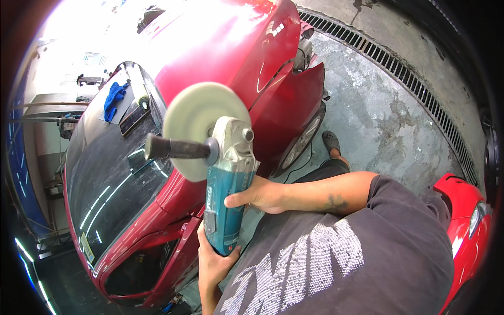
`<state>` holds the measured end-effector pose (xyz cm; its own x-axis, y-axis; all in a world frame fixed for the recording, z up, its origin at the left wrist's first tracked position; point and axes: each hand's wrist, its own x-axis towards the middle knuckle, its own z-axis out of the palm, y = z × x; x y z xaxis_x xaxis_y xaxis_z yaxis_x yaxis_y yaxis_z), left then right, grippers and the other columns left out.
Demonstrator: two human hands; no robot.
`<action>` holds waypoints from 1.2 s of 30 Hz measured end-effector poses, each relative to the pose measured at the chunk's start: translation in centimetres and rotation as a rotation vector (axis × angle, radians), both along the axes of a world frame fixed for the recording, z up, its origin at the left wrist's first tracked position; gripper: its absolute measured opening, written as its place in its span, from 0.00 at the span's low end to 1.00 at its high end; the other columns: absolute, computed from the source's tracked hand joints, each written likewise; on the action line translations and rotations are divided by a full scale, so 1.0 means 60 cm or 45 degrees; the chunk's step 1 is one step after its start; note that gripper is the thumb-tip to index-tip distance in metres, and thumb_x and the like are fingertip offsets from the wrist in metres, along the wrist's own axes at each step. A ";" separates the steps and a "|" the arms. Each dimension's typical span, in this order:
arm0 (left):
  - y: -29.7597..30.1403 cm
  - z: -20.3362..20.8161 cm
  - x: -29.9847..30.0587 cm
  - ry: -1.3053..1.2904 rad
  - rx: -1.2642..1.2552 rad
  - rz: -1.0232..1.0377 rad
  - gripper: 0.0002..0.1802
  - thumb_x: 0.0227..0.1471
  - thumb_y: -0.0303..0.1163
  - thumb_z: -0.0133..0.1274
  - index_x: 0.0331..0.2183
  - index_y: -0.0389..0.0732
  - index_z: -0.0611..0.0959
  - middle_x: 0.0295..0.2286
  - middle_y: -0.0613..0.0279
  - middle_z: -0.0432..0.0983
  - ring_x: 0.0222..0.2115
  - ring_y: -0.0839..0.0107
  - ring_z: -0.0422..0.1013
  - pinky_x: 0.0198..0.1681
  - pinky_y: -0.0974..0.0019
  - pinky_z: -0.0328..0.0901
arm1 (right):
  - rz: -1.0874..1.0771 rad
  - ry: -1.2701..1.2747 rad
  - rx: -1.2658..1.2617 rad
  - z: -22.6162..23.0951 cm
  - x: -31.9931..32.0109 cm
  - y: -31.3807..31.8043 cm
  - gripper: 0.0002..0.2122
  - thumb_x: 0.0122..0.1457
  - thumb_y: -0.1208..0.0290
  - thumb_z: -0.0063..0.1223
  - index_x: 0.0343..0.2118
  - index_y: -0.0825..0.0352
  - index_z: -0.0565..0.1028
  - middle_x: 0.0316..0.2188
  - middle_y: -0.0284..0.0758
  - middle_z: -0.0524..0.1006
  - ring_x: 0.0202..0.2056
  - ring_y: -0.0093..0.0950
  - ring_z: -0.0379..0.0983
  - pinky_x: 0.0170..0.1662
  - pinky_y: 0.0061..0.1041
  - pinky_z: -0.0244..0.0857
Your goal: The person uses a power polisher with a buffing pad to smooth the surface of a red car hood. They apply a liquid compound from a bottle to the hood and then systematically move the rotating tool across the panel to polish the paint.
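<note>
A teal and silver polisher (pixel 228 181) stands tilted up in front of me, with a round pale pad (pixel 189 107) at its head. My right hand (pixel 266 194) is closed round the middle of its body, thumb across the front and the other fingers hidden behind. Lower down, my left hand (pixel 213 265) wraps the rear end of the same tool. The black side handle (pixel 181 148) sticks out to the left with no hand on it. Behind the pad lies the red car's hood (pixel 210 63); the pad looks apart from it, though depth is hard to judge.
On the dusty windshield (pixel 105 184) lie a blue cloth (pixel 114 101), a dark flat phone-like thing (pixel 134 121) and a pale bottle (pixel 140 94). A dark cord (pixel 302 167) hangs near my leg. A floor drain grate (pixel 399 71) curves behind; another red car (pixel 462 220) stands at right.
</note>
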<state>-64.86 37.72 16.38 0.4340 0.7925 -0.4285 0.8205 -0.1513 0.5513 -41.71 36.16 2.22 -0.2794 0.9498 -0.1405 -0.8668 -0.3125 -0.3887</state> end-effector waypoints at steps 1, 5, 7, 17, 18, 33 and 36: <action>0.008 -0.006 0.010 -0.011 0.004 -0.022 0.62 0.45 0.29 0.77 0.74 0.41 0.60 0.52 0.40 0.85 0.51 0.52 0.85 0.58 0.50 0.76 | -0.039 0.010 -0.002 -0.002 0.005 0.002 0.34 0.63 0.60 0.79 0.68 0.62 0.72 0.60 0.39 0.80 0.62 0.38 0.78 0.65 0.51 0.75; 0.037 -0.024 0.067 -0.097 -0.039 -0.050 0.62 0.49 0.33 0.77 0.75 0.40 0.58 0.53 0.38 0.85 0.52 0.49 0.85 0.59 0.50 0.76 | -0.270 -0.059 -0.076 0.006 0.052 0.026 0.31 0.64 0.58 0.77 0.65 0.62 0.74 0.57 0.38 0.81 0.59 0.35 0.80 0.63 0.48 0.77; 0.048 -0.039 0.117 -0.175 -0.022 -0.081 0.62 0.51 0.35 0.77 0.76 0.40 0.56 0.51 0.38 0.85 0.52 0.47 0.85 0.59 0.49 0.76 | -0.255 -0.101 -0.119 -0.001 0.109 0.043 0.33 0.62 0.52 0.77 0.65 0.61 0.74 0.55 0.34 0.83 0.56 0.32 0.83 0.64 0.47 0.77; 0.086 -0.018 0.224 -0.153 -0.065 -0.016 0.64 0.51 0.35 0.79 0.77 0.43 0.55 0.51 0.40 0.86 0.52 0.47 0.85 0.59 0.49 0.76 | -0.293 -0.039 0.121 -0.018 0.220 0.088 0.32 0.68 0.49 0.72 0.66 0.62 0.74 0.58 0.38 0.85 0.60 0.34 0.83 0.68 0.48 0.75; 0.075 -0.018 0.203 -0.151 -0.031 -0.023 0.63 0.52 0.35 0.78 0.77 0.44 0.55 0.49 0.39 0.87 0.51 0.43 0.85 0.57 0.47 0.77 | -0.288 -0.042 0.118 -0.018 0.198 0.080 0.32 0.67 0.51 0.73 0.66 0.62 0.74 0.58 0.38 0.84 0.60 0.34 0.83 0.67 0.48 0.76; -0.005 0.041 -0.019 0.009 -0.026 0.178 0.62 0.40 0.25 0.71 0.75 0.41 0.59 0.54 0.46 0.80 0.53 0.58 0.79 0.60 0.53 0.73 | -0.010 0.033 0.117 0.045 -0.026 0.016 0.35 0.60 0.60 0.83 0.66 0.62 0.73 0.56 0.36 0.81 0.61 0.33 0.79 0.64 0.44 0.76; 0.003 0.035 -0.005 -0.018 -0.056 0.146 0.62 0.41 0.25 0.72 0.74 0.41 0.60 0.56 0.46 0.79 0.54 0.58 0.78 0.62 0.53 0.72 | -0.100 0.039 0.131 0.038 -0.019 0.020 0.38 0.61 0.60 0.82 0.69 0.60 0.68 0.60 0.34 0.78 0.63 0.32 0.76 0.65 0.44 0.74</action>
<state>-65.15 37.92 18.50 0.3481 0.8177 -0.4586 0.8232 -0.0325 0.5668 -42.84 37.35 4.52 -0.2065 0.9779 -0.0337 -0.8990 -0.2032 -0.3879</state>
